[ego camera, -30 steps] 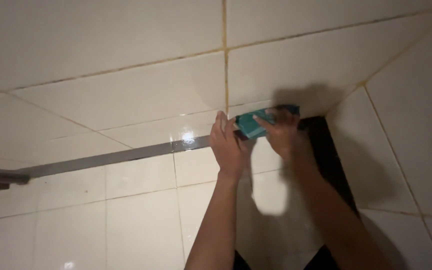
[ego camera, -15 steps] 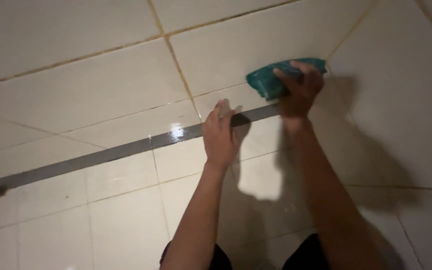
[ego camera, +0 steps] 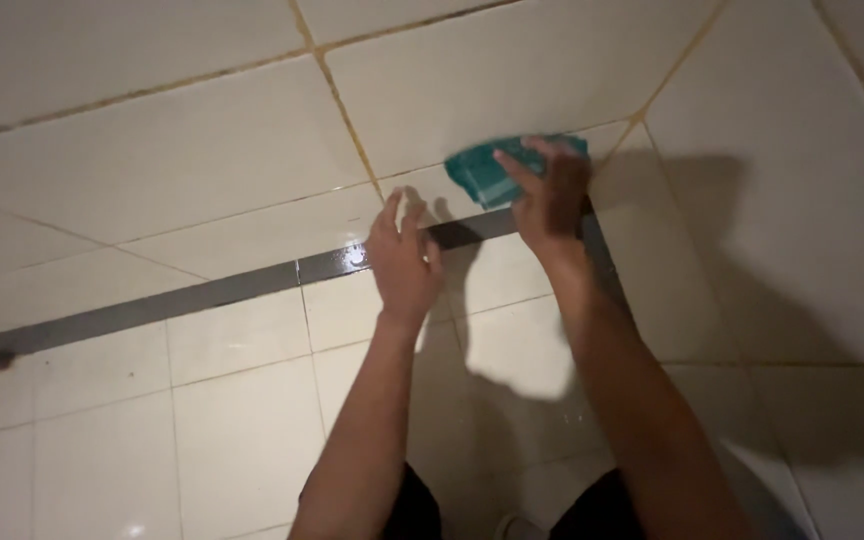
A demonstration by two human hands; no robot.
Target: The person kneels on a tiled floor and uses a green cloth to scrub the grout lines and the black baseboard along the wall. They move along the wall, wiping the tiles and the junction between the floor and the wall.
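- The right hand (ego camera: 552, 195) presses a teal cleaning cloth (ego camera: 497, 170) against the white tiled wall (ego camera: 152, 160); the fingers are spread over the cloth's right part, grasping it flat to the tile rather than bunching it.
- The cloth sits on the large upper tile just above the dark grey border strip (ego camera: 202, 295), near the corner where two walls meet. Its left part shows clear of the hand and looks slightly blurred.
- The left hand (ego camera: 404, 262) is released — palm flat on the wall, fingers pointing up and a little apart, holding nothing. It lies across the border strip, with the fingertips on the tile above and the heel on the smaller tile below.
- The two hands are near each other but not touching; the left one is lower and to the left of the cloth.
- Yellowish grout lines (ego camera: 337, 100) run between the large upper tiles; one of them comes down to the strip just beside the left hand's fingertips.
- A bright glint of light sits on the strip just left of the left hand.
- Both forearms reach up from the bottom edge — their shadows fall on the tiles to the right.
- No container shows anywhere in view.
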